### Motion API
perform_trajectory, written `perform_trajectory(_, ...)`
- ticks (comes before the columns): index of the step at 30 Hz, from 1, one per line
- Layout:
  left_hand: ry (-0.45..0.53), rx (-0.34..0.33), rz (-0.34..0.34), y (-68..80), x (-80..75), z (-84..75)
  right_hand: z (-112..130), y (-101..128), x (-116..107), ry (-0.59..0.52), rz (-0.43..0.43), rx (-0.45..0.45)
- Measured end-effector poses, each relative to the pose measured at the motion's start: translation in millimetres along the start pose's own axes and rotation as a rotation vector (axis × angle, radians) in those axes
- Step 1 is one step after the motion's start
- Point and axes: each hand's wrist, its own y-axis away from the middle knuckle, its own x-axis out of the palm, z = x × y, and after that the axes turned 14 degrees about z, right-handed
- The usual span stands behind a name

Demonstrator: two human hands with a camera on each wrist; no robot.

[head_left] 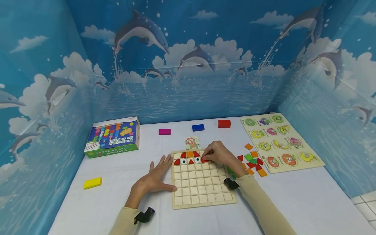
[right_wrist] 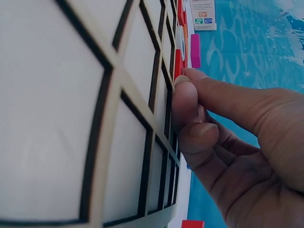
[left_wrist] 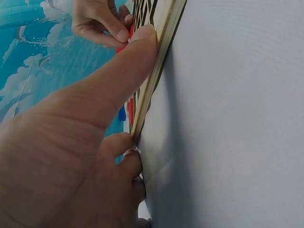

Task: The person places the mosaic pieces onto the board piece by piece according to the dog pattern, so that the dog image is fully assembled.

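A wooden grid board [head_left: 202,192] lies on the white table, its top two rows partly filled with red, orange and eye tiles. My right hand [head_left: 209,156] reaches over the board's upper right and pinches a red tile [head_left: 204,160] at the second row. In the right wrist view the fingertips [right_wrist: 186,97] meet on the board [right_wrist: 71,118], just behind the red tile [right_wrist: 177,64]. My left hand [head_left: 160,171] lies flat on the table, fingers spread, against the board's left edge. Seen from the left wrist, its thumb [left_wrist: 137,52] presses on the board's edge [left_wrist: 164,52].
Loose coloured tiles [head_left: 252,161] lie right of the board, beside a fruit peg puzzle [head_left: 280,142]. A pattern card [head_left: 192,142] sits behind the board. Magenta [head_left: 164,131], blue [head_left: 198,127] and red [head_left: 224,123] blocks stand farther back, a yellow block [head_left: 92,183] and a toy box [head_left: 113,137] to the left.
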Motion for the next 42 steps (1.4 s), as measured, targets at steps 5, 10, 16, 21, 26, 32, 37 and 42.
perform_trajectory(5, -0.005, -0.004, 0.002, -0.4, -0.2, -0.8, 2.0, 2.1, -1.3, 0.026, 0.004, 0.009)
perform_trajectory(10, -0.005, -0.005, 0.001, -0.2, -0.4, -1.4, 6.6, 3.7, -2.9, 0.063, -0.028, -0.050)
perform_trajectory(16, -0.006, -0.006, 0.001, -0.6, 0.2, -0.6, 14.2, -2.1, 6.6, 0.130, 0.014, -0.152)
perform_trajectory(21, -0.004, 0.005, 0.005, -1.0, 1.2, 0.6, 21.0, -8.5, 15.0, 0.139, 0.076, -0.177)
perform_trajectory(26, -0.009, 0.013, 0.005, -1.7, 1.6, 0.5, 28.4, -12.1, 14.3, 0.186, 0.033, -0.125)
perform_trajectory(32, -0.016, -0.004, 0.009, -1.0, 0.9, 0.1, 33.7, -23.3, 11.5, 0.310, 0.078, -0.103)
perform_trajectory(37, -0.013, 0.000, 0.012, 0.7, -0.4, 1.6, 43.0, -41.4, 15.7, 0.419, 0.208, -0.062)
perform_trajectory(42, -0.011, 0.011, 0.020, 3.1, -2.5, 2.3, 48.7, -50.1, 18.1, 0.442, 0.250, 0.003)
